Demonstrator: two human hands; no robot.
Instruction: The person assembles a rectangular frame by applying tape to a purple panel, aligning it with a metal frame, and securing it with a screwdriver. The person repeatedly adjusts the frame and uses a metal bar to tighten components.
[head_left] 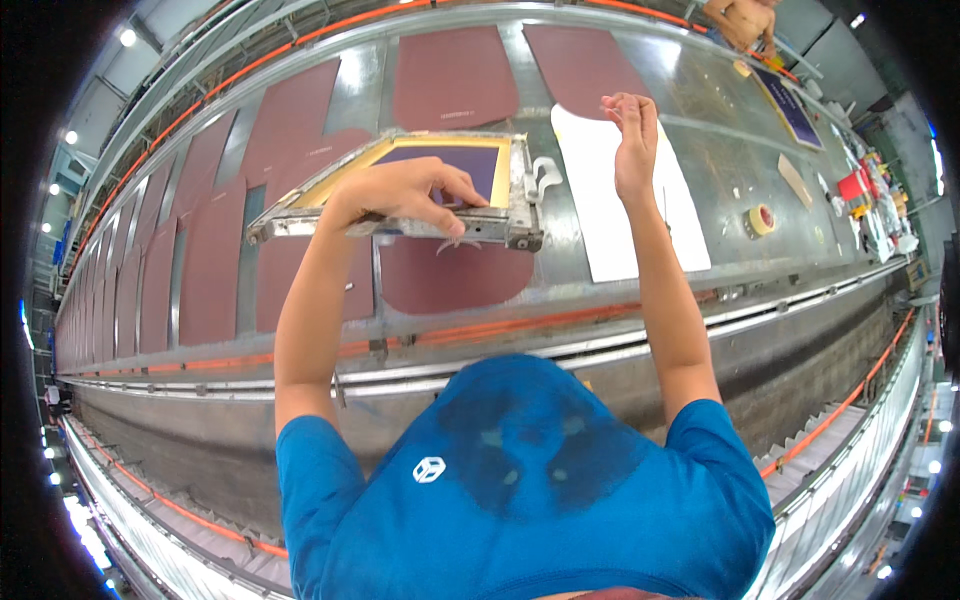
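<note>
1. A long metal table is seen in the head view, running far off to the left in a big hall lit by small round ceiling lamps.
2. Orange lines are seen along the table's edges.
3. Many dark red pieces are laid flat in rows on the table, and a white sheet is laid to the right of them.
4. A roll of tape is seen farther right, with small colourful things near the far right edge.
5. Another person is seen at the top, across the table.
6. A printing screen frame is held tilted above a dark red piece. It is made of grey metal, with a yellow border and a purple middle.
7. The near edge of the frame is gripped by the left hand, with the fingers curled over it.
8. The right hand is held up over the white sheet, open, with nothing in it.
9. A blue shirt is worn.
</note>
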